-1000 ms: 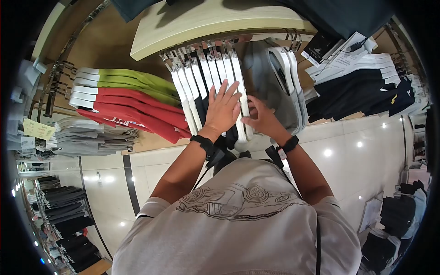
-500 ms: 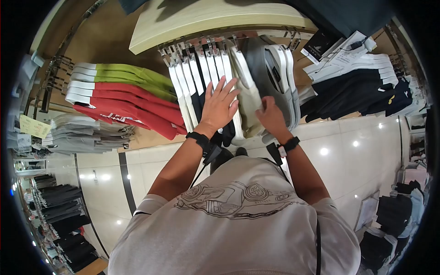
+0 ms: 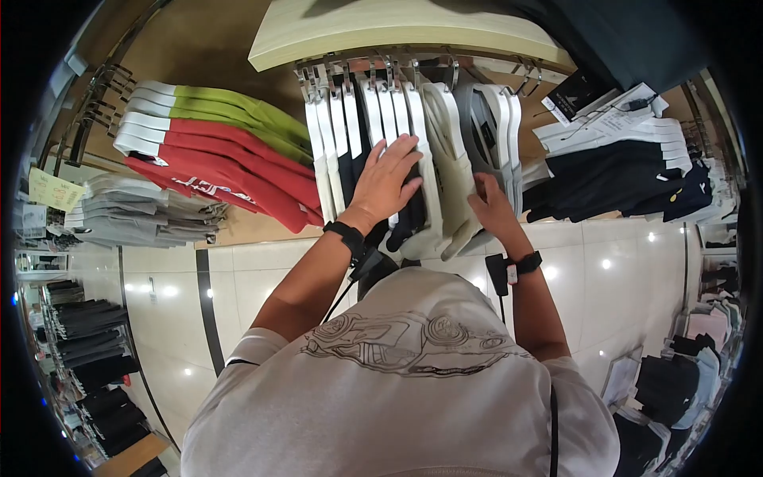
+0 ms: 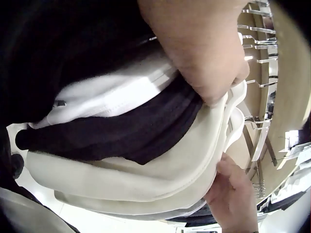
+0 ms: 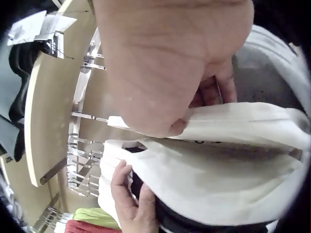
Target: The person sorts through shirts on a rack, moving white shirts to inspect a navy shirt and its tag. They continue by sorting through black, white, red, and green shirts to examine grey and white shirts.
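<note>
In the head view, my left hand point(image 3: 385, 181) rests its extended fingers across white-shouldered shirts on hangers point(image 3: 392, 111). A black shirt point(image 4: 121, 124) and a white shirt point(image 4: 116, 90) hang below that palm in the left wrist view. My right hand point(image 3: 494, 211) pinches the edge of a cream shirt point(image 3: 451, 187) on a white hanger. Seen from the right wrist, the thumb lies on the near side of the cream cloth and the fingers are behind it. Just right of this hand hang grey shirts point(image 3: 485, 127).
The hangers' hooks sit on a metal rail under a pale wooden shelf point(image 3: 397, 36). Red shirts point(image 3: 230, 163) and green shirts point(image 3: 238, 119) hang at the left. Dark shirts point(image 3: 612, 179) hang at the right, below paper tags point(image 3: 616, 111). Glossy tiled floor point(image 3: 262, 270) lies below.
The right hand has moved right, drawing the cream shirt away from the white-shouldered row toward the grey shirts. A gap has opened between them. The left hand stays on the row.
</note>
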Tool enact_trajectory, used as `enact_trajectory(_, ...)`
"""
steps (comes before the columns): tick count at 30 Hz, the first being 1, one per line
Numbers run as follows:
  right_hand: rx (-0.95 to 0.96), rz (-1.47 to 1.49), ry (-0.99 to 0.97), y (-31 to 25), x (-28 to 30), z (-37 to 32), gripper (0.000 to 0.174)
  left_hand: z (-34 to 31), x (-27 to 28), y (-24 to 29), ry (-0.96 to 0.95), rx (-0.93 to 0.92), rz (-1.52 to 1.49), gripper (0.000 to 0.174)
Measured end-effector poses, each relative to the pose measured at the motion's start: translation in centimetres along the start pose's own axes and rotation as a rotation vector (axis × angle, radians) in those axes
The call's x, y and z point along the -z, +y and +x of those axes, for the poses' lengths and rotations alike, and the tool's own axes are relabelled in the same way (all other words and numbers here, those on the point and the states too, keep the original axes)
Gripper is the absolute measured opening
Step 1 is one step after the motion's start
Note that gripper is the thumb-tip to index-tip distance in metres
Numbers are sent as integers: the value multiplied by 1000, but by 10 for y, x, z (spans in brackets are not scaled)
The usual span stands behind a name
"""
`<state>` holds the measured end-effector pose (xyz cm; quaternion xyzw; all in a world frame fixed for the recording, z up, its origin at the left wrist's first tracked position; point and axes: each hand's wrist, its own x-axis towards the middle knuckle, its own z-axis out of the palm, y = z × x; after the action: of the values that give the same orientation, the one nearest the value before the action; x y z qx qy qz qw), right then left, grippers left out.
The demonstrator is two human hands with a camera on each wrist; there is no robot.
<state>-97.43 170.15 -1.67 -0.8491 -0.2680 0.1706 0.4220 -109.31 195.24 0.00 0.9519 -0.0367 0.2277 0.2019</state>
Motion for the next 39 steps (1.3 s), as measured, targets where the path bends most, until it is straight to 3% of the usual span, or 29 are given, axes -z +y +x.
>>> enact_trajectory(2,-26,127,-43,-8,-8,3,69,1,0,0,0,11,-8,54)
enact_trajectory(4,86,35,35,-42,-13,-1,86,2,1,3,0,-7,22,54)
enact_trajectory(5,220,-66,101,-28,-26,6,94,3,2,5,-1,-10,32,55)
enact_trajectory(6,217,-64,104,-30,-30,9,94,3,2,6,-5,-13,31,55)
enact_trajectory(8,290,-240,193,-33,-37,12,90,2,3,6,6,-19,75,49)
enact_trajectory(15,239,-327,228,-20,-17,22,79,-5,4,0,65,-4,66,18)
enact_trajectory(21,183,-407,255,-23,-17,29,78,-4,3,1,61,-22,58,12)
enact_trajectory(26,163,-256,262,-38,-39,54,73,-1,0,2,66,-51,69,11)
enact_trajectory(27,181,-209,306,-43,-44,58,58,-1,0,2,58,-43,69,11)
enact_trajectory(31,56,-137,276,-50,-54,61,38,-2,0,2,58,-43,75,12)
enact_trajectory(39,130,-65,333,-53,-31,54,39,-2,2,3,74,-54,93,10)
